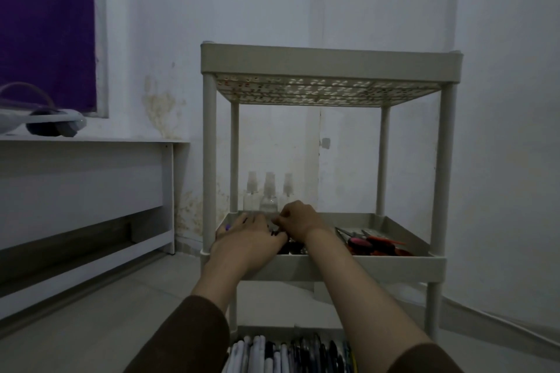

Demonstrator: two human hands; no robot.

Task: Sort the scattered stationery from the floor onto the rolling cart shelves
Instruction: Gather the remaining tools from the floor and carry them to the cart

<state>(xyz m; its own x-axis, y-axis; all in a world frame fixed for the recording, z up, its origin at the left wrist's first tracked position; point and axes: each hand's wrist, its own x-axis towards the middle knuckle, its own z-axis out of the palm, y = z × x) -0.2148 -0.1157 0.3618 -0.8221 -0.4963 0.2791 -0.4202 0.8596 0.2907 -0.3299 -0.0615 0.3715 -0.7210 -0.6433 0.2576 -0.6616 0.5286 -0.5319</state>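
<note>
Currently, both hands were inside the middle shelf (394, 222) of the rolling cart (330, 62), reaching over its front rim. The left hand (248, 238) lay palm down at the shelf's left end, fingers extended forward and slightly spread; whether they gripped anything could not be determined, because the back of the hand covered them. The right hand (298, 219) sat just beside it, knuckles up, fingers curled inward toward the left hand. Small dark items (283, 244) lay under and between the two hands, touching the fingertips of the left hand; their type could not be identified, and whether the right fingers pinched one could not be determined.

Directly beyond the fingers, three clear spray bottles (268, 192) stood upright at the back of the same shelf. To the right of the right hand, well apart from its fingers, scissors (372, 242) with red and pink handles lay flat on the shelf. Below both forearms, the bottom shelf held a row of pens (291, 354) lying side by side. Above the hands was the perforated top shelf (327, 91). Brown sleeves (188, 339) covered both arms to mid-forearm.
</note>
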